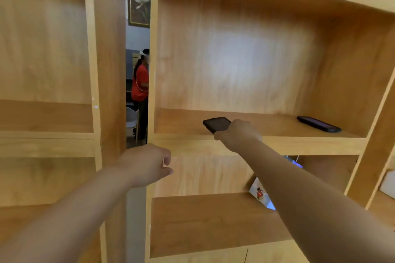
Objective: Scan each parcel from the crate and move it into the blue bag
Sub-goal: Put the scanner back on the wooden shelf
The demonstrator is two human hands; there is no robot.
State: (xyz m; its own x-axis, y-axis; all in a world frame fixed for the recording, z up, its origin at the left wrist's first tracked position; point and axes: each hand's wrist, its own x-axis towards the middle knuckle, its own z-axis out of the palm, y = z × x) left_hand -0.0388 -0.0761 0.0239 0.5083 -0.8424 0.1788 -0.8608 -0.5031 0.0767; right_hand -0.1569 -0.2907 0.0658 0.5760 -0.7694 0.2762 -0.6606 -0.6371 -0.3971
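Left hand point(149, 162) hangs loosely curled, empty — right hand point(237, 132) grips a phone point(215, 125).

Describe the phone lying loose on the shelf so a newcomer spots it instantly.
Find the wooden shelf unit right of the gap and its wide middle shelf. The lying phone sits flat at the far right end, near the back corner. Unlike the held phone, gripped by the right hand at the front edge, nothing touches it.
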